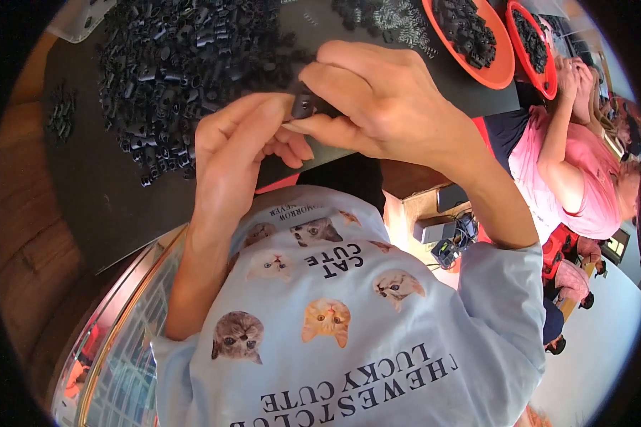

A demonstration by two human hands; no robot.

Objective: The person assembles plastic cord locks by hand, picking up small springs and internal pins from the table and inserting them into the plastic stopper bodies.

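Between my two hands, just off the table's near edge, is a small black plastic part [303, 107] with a rounded end. My right hand [384, 103] pinches it between thumb and bent forefinger. From the other side, the fingertips of my left hand [238, 139] close on the same part, while its lower fingers curl loosely beneath. My fingers hide much of the part. Beyond them, a large heap of small black plastic pieces [171, 78] covers the dark table mat [92, 206]. Silvery coil springs [404, 27] lie in a loose pile at the far right.
An orange bowl [504, 60] of black pieces stands right of the springs, with a narrower red bowl [550, 87] beyond it. A small dark cluster [62, 112] lies at the mat's left. At right, a co-worker in a pink shirt [591, 192] sits close by.
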